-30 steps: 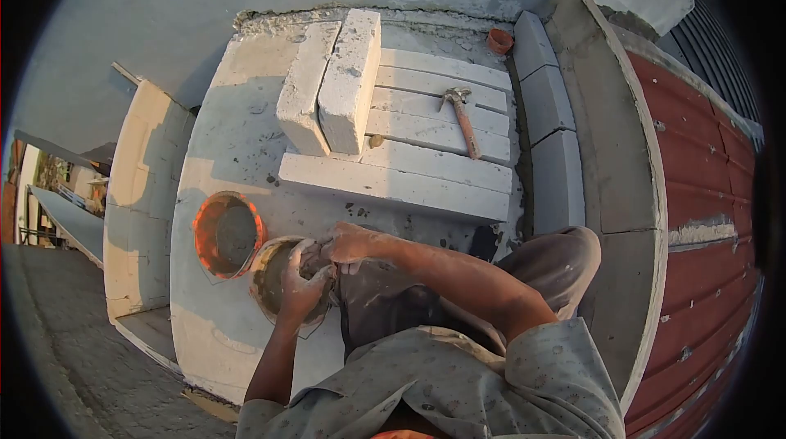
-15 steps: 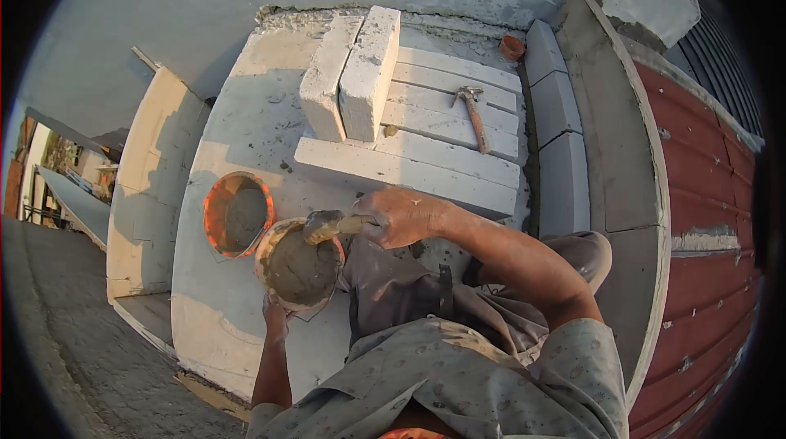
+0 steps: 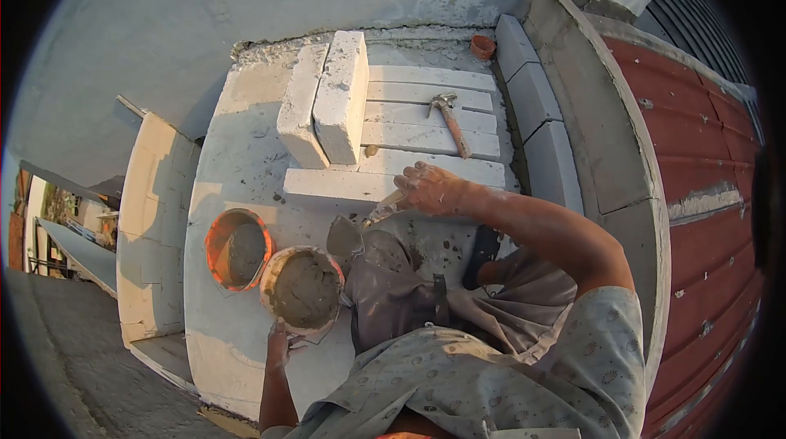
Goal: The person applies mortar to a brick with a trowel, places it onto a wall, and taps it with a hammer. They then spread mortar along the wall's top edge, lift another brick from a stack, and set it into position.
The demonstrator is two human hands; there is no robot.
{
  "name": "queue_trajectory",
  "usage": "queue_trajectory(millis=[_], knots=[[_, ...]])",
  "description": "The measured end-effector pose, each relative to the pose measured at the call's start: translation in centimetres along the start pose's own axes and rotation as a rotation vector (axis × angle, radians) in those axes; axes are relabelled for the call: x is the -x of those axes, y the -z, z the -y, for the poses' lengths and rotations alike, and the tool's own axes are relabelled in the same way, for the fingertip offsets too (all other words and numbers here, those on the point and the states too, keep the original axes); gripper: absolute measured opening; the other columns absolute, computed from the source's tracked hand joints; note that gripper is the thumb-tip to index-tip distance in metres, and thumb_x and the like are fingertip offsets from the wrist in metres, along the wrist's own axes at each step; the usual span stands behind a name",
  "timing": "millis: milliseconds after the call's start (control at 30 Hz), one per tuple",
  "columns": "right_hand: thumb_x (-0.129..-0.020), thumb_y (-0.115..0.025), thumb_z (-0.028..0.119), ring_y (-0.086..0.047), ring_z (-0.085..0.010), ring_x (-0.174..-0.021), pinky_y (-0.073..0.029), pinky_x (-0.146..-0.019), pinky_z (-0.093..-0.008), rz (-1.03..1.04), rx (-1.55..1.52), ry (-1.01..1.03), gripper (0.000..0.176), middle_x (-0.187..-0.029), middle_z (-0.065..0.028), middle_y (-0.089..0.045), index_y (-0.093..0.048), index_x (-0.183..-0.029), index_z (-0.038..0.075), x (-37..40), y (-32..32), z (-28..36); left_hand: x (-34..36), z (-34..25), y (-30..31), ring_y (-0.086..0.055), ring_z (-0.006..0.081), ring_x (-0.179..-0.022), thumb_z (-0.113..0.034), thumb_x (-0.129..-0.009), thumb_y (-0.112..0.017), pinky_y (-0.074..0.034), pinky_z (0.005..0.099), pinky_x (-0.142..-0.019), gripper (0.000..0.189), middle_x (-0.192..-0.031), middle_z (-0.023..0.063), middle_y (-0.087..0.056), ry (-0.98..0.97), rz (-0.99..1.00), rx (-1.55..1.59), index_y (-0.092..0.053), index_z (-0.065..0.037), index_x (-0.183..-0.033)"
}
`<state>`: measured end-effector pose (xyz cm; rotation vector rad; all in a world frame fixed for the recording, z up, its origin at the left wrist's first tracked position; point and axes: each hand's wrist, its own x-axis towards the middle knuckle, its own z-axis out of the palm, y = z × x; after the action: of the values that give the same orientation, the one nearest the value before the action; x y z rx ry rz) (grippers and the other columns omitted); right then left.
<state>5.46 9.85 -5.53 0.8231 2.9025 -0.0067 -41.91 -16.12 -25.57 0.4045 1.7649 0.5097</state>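
My right hand (image 3: 431,189) is closed around the handle of a trowel (image 3: 345,237). The grey blade points left, over my knee and just beyond the nearer bucket's rim. My left hand (image 3: 281,344) grips the near side of that mortar-smeared bucket (image 3: 271,301); its fingers are partly hidden. Wet grey mortar (image 3: 304,290) fills much of the bucket. Touching it on the left is an orange bucket (image 3: 214,252), also with grey mortar inside.
Two white blocks (image 3: 341,103) stand side by side on a layer of flat white blocks (image 3: 393,180). A claw hammer (image 3: 453,130) lies on these. A small reddish pot (image 3: 483,47) sits at the back. Low walls (image 3: 610,112) border the right side.
My right hand has moved up and to the right, carrying the trowel from above the mortar to beside the bucket. My left hand stays at the bucket. The view has shifted slightly.
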Motion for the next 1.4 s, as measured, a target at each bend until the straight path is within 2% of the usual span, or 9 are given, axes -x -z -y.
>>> queue_trajectory(millis=[133, 200, 333, 533, 600, 667, 833, 1167, 1400], knots=[[-0.081, -0.063, -0.004, -0.059, -0.03, -0.089, -0.051, -0.081, -0.0414, -0.235, -0.136, -0.321, 0.054, -0.09, -0.0115, -0.056, -0.065, -0.131, 0.016, 11.5, 8.4, -3.9, 0.6, -6.7, 4.2, -0.067, 0.0274, -0.068, -0.065, -0.093, -0.054, -0.057, 0.0411, -0.054, 0.073, -0.086, 0.0165, -0.068, 0.244, -0.144, -0.981, -0.059, 0.005, -0.114], [-0.08, -0.065, -0.002, -0.059, -0.0275, -0.086, -0.048, -0.077, -0.0373, -0.39, -0.423, -0.59, 0.059, -0.097, -0.012, -0.061, -0.057, -0.137, 0.009, 17.5, 11.6, -4.1, 4.8, -13.7, 2.9, -0.072, 0.0258, -0.078, -0.057, -0.094, -0.059, -0.058, 0.038, -0.056, 0.065, -0.089, 0.0155, -0.071, 0.098, -0.117, -0.777, -0.062, 0.003, -0.119], [-0.077, -0.06, 0.008, -0.054, -0.0148, -0.067, -0.045, -0.062, -0.0308, -0.589, -0.776, -0.978, 0.045, -0.077, -0.0046, -0.053, -0.056, -0.121, -0.002, 24.2, 10.5, -6.2, 9.8, -27.2, -4.6, -0.071, 0.021, -0.091, -0.042, -0.099, -0.06, -0.058, 0.0323, -0.071, 0.052, -0.106, 0.0143, -0.071, -0.502, 0.203, -0.446, -0.06, 0.001, -0.128], [-0.095, -0.062, 0.032, -0.053, -0.0106, -0.055, -0.046, -0.049, -0.0297, -0.915, -1.081, -1.382, 0.032, -0.069, -0.0034, -0.053, -0.055, -0.106, 0.003, 22.4, 4.0, -14.4, 5.5, -44.3, -18.9, -0.056, 0.0334, -0.127, -0.039, -0.097, -0.063, -0.044, 0.0406, -0.105, 0.052, -0.131, 0.023, -0.06, -1.325, -0.061, -0.581, -0.059, -0.002, -0.134], [-0.096, -0.062, 0.039, -0.051, -0.011, -0.052, -0.045, -0.045, -0.0308, -0.977, -1.223, -1.224, 0.038, -0.069, -0.0029, -0.053, -0.054, -0.104, 0.003, 22.3, -4.1, -21.1, 1.3, -49.0, -22.8, -0.042, 0.0366, -0.137, -0.045, -0.098, -0.06, -0.034, 0.0444, -0.112, 0.059, -0.144, 0.0242, -0.047, -1.309, -0.264, -0.755, -0.052, -0.006, -0.142], [-0.096, -0.063, 0.044, -0.053, -0.0122, -0.053, -0.046, -0.045, -0.0311, -0.76, -1.191, -1.398, 0.04, -0.071, -0.0028, -0.054, -0.055, -0.105, 0.005, 20.9, -9.5, -26.9, -1.1, -51.0, -26.3, -0.03, 0.0385, -0.145, -0.05, -0.098, -0.055, -0.024, 0.0478, -0.118, 0.066, -0.154, 0.0243, -0.035, -1.204, -0.433, -0.948, -0.046, -0.009, -0.148], [-0.096, -0.062, 0.044, -0.053, -0.0142, -0.055, -0.046, -0.045, -0.0322, -0.816, -1.538, -1.542, 0.034, -0.073, -0.0024, -0.054, -0.056, -0.109, 0.013, 16.1, -21.3, -38.7, -2.2, -51.2, -29.5, -0.016, 0.0386, -0.151, -0.056, -0.099, -0.046, -0.009, 0.0525, -0.121, 0.072, -0.161, 0.022, -0.024, -1.032, -0.536, -1.145, -0.037, -0.01, -0.154], [-0.096, -0.061, 0.047, -0.054, -0.014, -0.055, -0.046, -0.044, -0.0312, -0.786, -1.95, -1.558, 0.036, -0.074, -0.0035, -0.056, -0.056, -0.107, 0.013, 12.8, -33.8, -52.6, -2.4, -51.6, -30.0, -0.023, 0.0382, -0.149, -0.052, -0.1, -0.042, -0.017, 0.0514, -0.12, 0.069, -0.159, 0.0216, -0.03, -1.043, -0.517, -1.088, -0.038, -0.006, -0.152], [-0.097, -0.061, 0.044, -0.054, -0.0158, -0.053, -0.048, -0.045, -0.0335, -0.907, -1.775, -1.648, 0.04, -0.072, -0.006, -0.056, -0.059, -0.108, 0.006, 12.4, -35.0, -52.9, -1.7, -52.0, -31.2, -0.023, 0.0363, -0.149, -0.053, -0.1, -0.041, -0.017, 0.0507, -0.121, 0.071, -0.16, 0.0168, -0.031, -1.011, -0.498, -1.088, -0.036, -0.006, -0.153]])
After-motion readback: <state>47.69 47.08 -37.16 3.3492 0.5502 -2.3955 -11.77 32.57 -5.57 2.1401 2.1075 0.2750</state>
